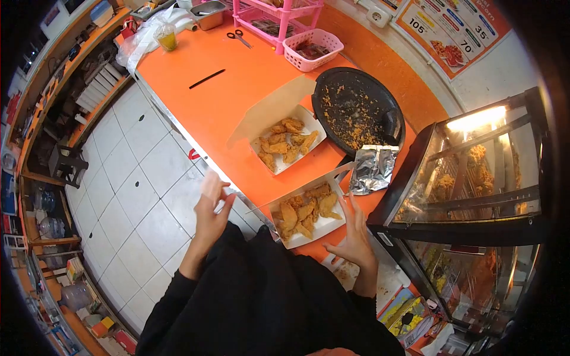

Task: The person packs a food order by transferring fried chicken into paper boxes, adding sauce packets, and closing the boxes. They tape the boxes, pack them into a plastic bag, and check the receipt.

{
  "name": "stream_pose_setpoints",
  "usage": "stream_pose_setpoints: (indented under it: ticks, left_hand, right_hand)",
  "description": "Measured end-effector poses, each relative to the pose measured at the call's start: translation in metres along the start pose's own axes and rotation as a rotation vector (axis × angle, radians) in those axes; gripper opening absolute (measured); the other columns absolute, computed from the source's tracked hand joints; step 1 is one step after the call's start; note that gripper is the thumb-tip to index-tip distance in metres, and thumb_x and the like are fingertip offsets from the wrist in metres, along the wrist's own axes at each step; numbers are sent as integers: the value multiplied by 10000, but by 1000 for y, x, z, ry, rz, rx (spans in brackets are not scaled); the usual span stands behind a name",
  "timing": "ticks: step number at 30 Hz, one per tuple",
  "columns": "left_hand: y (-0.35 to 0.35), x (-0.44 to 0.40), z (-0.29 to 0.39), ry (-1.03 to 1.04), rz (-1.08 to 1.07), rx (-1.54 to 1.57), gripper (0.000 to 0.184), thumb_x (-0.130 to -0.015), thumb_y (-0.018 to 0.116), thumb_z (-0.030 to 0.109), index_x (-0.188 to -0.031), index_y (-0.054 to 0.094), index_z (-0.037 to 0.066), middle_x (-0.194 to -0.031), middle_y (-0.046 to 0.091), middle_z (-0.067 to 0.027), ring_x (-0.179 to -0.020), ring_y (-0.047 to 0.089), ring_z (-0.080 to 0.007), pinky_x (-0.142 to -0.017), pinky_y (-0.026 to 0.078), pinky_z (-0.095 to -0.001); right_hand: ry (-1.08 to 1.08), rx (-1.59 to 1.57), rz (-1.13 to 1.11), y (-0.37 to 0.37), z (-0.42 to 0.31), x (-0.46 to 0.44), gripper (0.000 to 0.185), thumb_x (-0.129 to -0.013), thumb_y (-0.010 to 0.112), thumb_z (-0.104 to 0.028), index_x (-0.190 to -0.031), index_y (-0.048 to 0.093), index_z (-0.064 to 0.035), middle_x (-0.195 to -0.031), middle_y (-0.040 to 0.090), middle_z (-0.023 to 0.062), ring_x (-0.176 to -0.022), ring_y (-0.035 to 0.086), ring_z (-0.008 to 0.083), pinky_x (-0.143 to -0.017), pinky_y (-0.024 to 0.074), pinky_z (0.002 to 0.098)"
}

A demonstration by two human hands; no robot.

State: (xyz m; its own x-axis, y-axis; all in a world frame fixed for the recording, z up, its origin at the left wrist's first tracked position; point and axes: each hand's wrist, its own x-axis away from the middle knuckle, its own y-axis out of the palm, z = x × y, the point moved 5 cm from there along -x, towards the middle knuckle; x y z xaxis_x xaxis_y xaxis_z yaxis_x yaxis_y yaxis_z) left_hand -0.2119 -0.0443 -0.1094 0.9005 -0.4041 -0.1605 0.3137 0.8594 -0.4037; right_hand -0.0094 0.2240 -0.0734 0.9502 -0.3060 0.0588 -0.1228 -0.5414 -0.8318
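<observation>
My left hand (211, 207) hangs in the air left of the near box, past the table's edge, its fingers and thumb apart with nothing in them. On the other side, my right hand (356, 238) is open beside the near cardboard box (301, 241); its fingertips reach the box's right side, but I cannot tell if they touch it. Pieces of fried chicken (307, 210) lie in that box, with its lid raised. Just behind stands a second open box (310, 143), also holding fried chicken (286, 141).
A black pan (338, 107) with crumbs and a crumpled foil packet (374, 169) sit right of the boxes. The heated display case (469, 172) stands at right. Scissors (239, 38), a black stick (207, 79) and a pink basket (321, 59) occupy the far orange table (208, 110).
</observation>
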Motion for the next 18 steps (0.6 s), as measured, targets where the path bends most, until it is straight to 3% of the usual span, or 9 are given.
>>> stream_pose_setpoints:
  ticks: [6, 7, 10, 11, 14, 18]
  left_hand:
    - [50, -63, 18, 285, -323, -168, 510, -826, 729, 295, -1258, 579, 68, -887, 610, -104, -762, 616, -243, -669, 487, -354]
    - [54, -73, 21, 276, -381, -311, 548, -784, 741, 420, -1211, 616, 100, -894, 621, -107, -781, 629, -273, -654, 490, -377]
    - [51, -96, 14, 524, -225, -475, 519, -733, 773, 447, -1107, 667, 104, -886, 637, -105, -790, 640, -262, -638, 488, -377]
    - [48, -107, 3, 510, -207, -432, 475, -699, 791, 456, -999, 693, 102, -885, 655, -103, -801, 649, -254, -643, 490, -380]
    - [33, -137, -15, 511, -291, -421, 506, -684, 802, 471, -1009, 686, 101, -890, 654, -77, -754, 648, -240, -582, 475, -375]
    - [8, -178, -39, 558, -371, -430, 483, -698, 791, 465, -1016, 683, 118, -886, 636, -51, -776, 643, -227, -596, 464, -364]
  right_hand:
    - [58, -46, 101, 31, 0, 4, 1230, -511, 939, -285, -1492, 221, -94, -1493, 217, 214, -1362, 280, 411, -1108, 320, 492]
    - [79, -42, 137, 35, -3, 4, 1242, -507, 942, -278, -1494, 211, -91, -1492, 220, 211, -1362, 284, 403, -1109, 324, 488]
    - [190, -30, 210, 41, -15, 1, 1234, -504, 947, -268, -1489, 225, -88, -1471, 250, 202, -1361, 291, 386, -1111, 332, 477]
    - [225, -23, 228, 45, -18, 1, 1231, -503, 947, -264, -1487, 230, -89, -1467, 253, 201, -1360, 293, 385, -1110, 334, 475]
    - [352, -23, 291, 56, -35, -5, 1233, -490, 948, -249, -1485, 237, -94, -1455, 266, 197, -1361, 295, 379, -1109, 340, 466]
    - [525, 0, 444, 73, -59, -10, 1259, -456, 948, -236, -1486, 237, -102, -1439, 283, 194, -1367, 288, 375, -1113, 335, 471]
